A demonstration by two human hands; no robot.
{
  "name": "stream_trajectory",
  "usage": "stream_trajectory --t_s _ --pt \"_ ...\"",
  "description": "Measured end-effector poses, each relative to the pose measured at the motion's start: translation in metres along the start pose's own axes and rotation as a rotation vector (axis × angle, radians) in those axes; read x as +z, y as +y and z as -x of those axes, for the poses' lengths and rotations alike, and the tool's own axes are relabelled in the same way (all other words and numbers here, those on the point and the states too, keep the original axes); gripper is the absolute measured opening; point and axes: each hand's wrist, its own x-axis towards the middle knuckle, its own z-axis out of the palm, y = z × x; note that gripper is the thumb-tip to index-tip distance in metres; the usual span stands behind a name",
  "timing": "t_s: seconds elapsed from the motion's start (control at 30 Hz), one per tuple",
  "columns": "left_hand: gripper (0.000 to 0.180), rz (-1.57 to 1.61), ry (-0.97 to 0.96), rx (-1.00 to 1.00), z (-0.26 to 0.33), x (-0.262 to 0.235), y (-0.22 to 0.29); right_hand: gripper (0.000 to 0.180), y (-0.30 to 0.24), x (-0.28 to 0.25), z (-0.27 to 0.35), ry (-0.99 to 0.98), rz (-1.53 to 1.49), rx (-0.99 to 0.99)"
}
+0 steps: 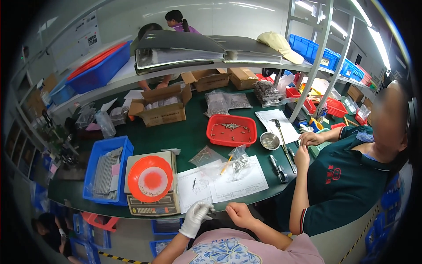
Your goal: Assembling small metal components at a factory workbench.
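My left hand (196,219), in a white glove, is at the table's front edge with its fingers curled together. Beside it, my bare right hand (241,215) is closed, thumb against the bent fingers. Whatever either hand pinches is too small to make out. Just beyond them lie printed drawing sheets (247,182) with a dark pen (194,184) on top. A clear bag of shiny metal parts (240,164) rests on the sheets, a yellow pencil (226,165) next to it. Left of the sheets, an orange-red bowl (137,182) sits on a weighing scale (175,207).
A blue bin (128,152) of grey strips stands at left. Farther back are a red tray (212,136) of small metal pieces, a metal bowl (269,141), a caliper (281,132) and cardboard boxes (165,116). A co-worker (347,185) works close at right. A shelf (198,68) spans the back.
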Motion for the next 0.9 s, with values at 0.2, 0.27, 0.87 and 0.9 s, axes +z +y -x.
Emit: stream_trajectory --t_s 0.2,0.27,0.87,0.9 --pt "0.046 0.493 -0.503 -0.793 -0.002 -0.016 0.006 0.014 -0.013 -0.004 -0.005 0.004 0.279 -0.474" --pt "0.041 0.428 -0.474 -0.650 0.006 -0.014 0.004 0.015 -0.008 -0.001 -0.001 0.011 0.258 -0.458" --pt "0.027 0.363 -0.277 -0.483 -0.002 -0.004 0.063 0.015 -0.031 -0.023 -0.025 0.092 0.309 -0.628" --pt "0.027 0.365 -0.276 -0.495 -0.001 0.000 0.064 0.015 -0.027 -0.019 -0.023 0.090 0.304 -0.618"
